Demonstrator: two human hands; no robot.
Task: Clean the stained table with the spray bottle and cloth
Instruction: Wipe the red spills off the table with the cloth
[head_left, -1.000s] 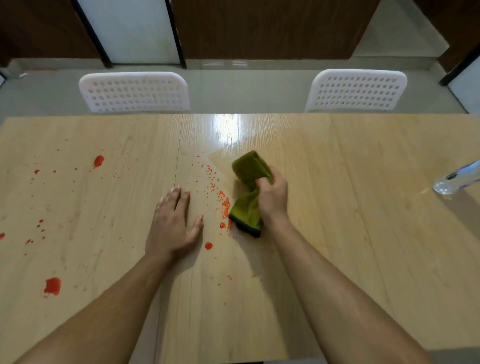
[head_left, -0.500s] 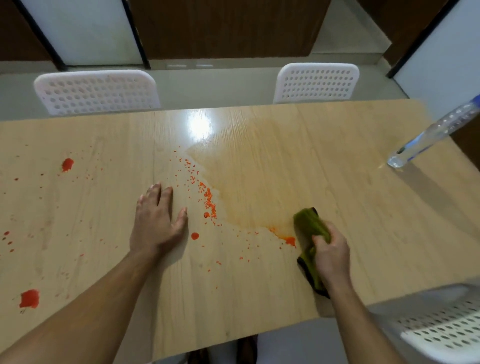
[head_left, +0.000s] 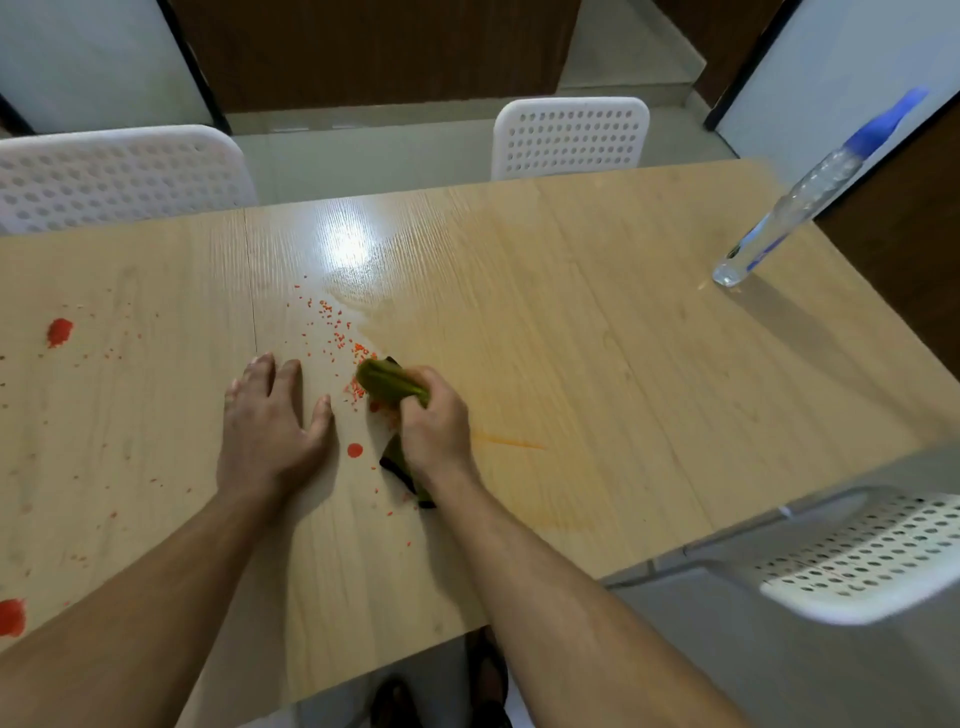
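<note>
Overhead light glares white on the table near its far edge. Wide-angle distortion bends the edges, stretching the motion-blurred spray bottle.

On the table, the cloth lies right of the left hand, the spray bottle far right.

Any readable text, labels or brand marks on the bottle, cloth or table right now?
None can be read. The clear plastic spray bottle with the blue top shows a blue strip down its side, too blurred to tell any text. The green cloth, gripped by the right hand, and the light wooden table show no print.
</note>
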